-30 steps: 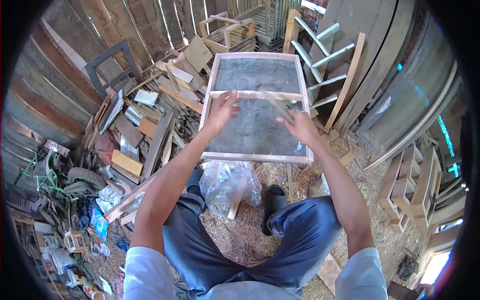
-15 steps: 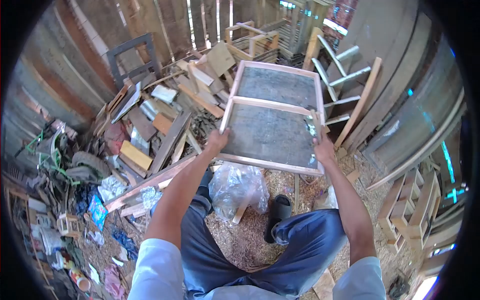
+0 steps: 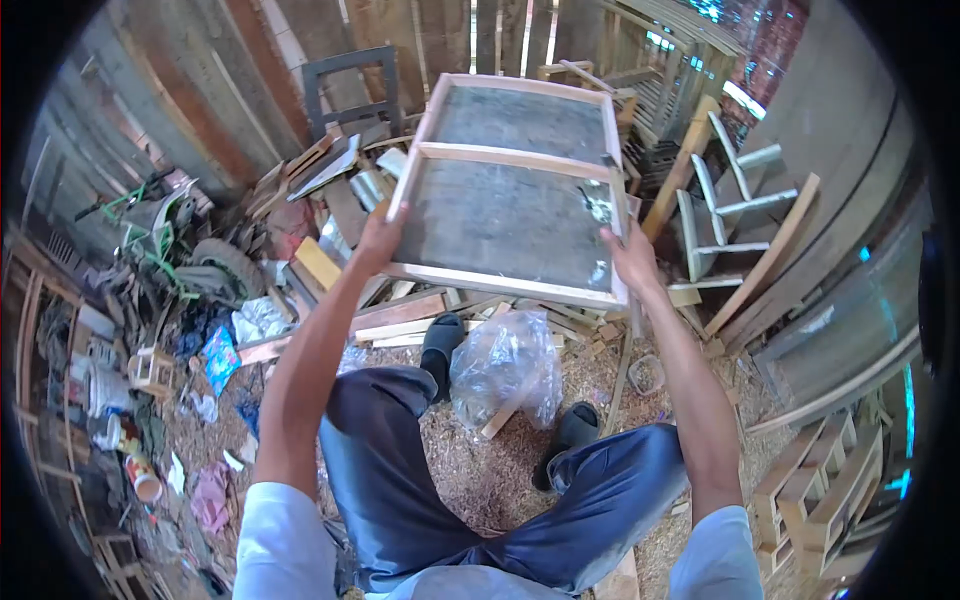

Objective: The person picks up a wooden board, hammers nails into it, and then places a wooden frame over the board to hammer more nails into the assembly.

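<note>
Both my hands hold up a wooden frame (image 3: 470, 153) with a dark grey panel (image 3: 490, 215) set in it and one crossbar splitting it in two. My left hand (image 3: 380, 238) is closed around its left side near the lower corner. On the right side, my right hand (image 3: 632, 255) grips the edge, with a dark narrow strip beside the fingers that I cannot make out. Pale worn patches show on the panel close to my right hand. Below the frame, a clear plastic bag (image 3: 508, 370) lies between my feet on the shavings.
Scrap wood (image 3: 400, 315) is heaped beyond my feet. A small green motorbike (image 3: 165, 235) stands at left among litter. White-painted slatted wood (image 3: 735, 210) leans at right, and a wooden rack (image 3: 820, 490) sits at lower right. A dark frame (image 3: 350, 90) leans against the plank wall.
The frame has shifted a little left and upward in view, still in both hands. My view has turned, and my left foot now shows more fully.
</note>
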A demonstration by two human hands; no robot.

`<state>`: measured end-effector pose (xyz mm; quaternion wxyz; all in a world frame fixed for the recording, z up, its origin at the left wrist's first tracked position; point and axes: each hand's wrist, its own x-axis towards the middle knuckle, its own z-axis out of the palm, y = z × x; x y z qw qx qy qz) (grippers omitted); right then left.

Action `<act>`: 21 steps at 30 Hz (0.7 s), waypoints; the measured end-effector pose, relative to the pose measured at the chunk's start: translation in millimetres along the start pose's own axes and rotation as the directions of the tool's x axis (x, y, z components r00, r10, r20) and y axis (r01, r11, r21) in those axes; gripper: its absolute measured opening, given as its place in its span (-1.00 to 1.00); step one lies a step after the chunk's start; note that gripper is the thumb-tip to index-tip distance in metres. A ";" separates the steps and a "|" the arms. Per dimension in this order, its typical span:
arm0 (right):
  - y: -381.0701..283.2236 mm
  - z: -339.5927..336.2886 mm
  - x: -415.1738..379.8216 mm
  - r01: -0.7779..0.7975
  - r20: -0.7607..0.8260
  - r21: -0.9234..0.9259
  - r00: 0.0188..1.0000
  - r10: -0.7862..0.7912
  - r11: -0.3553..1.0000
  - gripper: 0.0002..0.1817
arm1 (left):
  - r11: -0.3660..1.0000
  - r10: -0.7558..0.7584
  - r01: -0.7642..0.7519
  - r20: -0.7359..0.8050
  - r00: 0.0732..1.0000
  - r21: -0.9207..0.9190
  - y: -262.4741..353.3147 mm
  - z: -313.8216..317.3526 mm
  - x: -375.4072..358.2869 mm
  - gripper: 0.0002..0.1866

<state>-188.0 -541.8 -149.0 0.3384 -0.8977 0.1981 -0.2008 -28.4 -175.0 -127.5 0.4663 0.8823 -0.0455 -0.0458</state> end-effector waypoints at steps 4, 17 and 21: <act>-84.2 54.8 8.8 -0.123 0.266 0.120 0.960 0.087 0.985 -0.33 | 0.971 -0.227 0.232 -0.074 0.971 0.057 -74.0 -68.4 30.5 -0.11; -42.8 388.1 15.9 0.078 0.442 0.028 0.893 -0.083 0.997 -0.22 | 0.882 -0.469 0.441 -0.228 0.853 -0.165 -357.6 -68.3 59.2 -0.15; -30.2 435.3 11.4 0.085 0.413 0.036 0.906 -0.092 0.996 -0.17 | 0.881 -0.468 0.469 -0.250 0.848 -0.060 -414.8 -55.4 72.6 -0.14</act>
